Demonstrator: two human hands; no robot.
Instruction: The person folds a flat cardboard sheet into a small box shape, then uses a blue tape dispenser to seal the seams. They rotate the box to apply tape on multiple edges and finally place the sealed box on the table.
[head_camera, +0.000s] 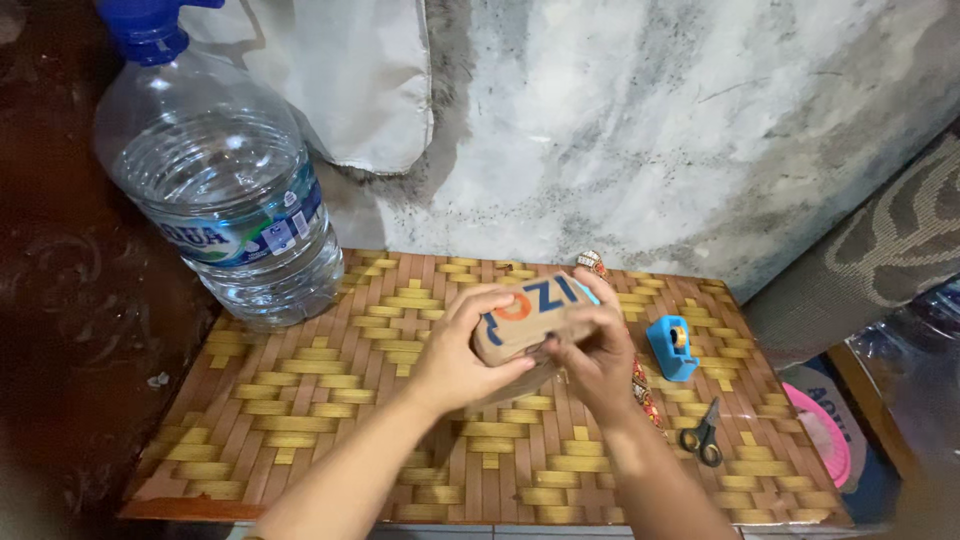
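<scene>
Small brown cardboard box (527, 318) held just above mid-bench (300, 420), both hands wrapped on it: left hand (455, 360) fingers curled over the near end, right hand (597, 352) pinching the underside. Risk: slips out, or a swung elbow knocks the water jug (225, 200) at 10 o'clock. Count: one box, one jug, one blue tape dispenser (671, 347) at 3 o'clock, one scissors (703, 434) at 4.
</scene>
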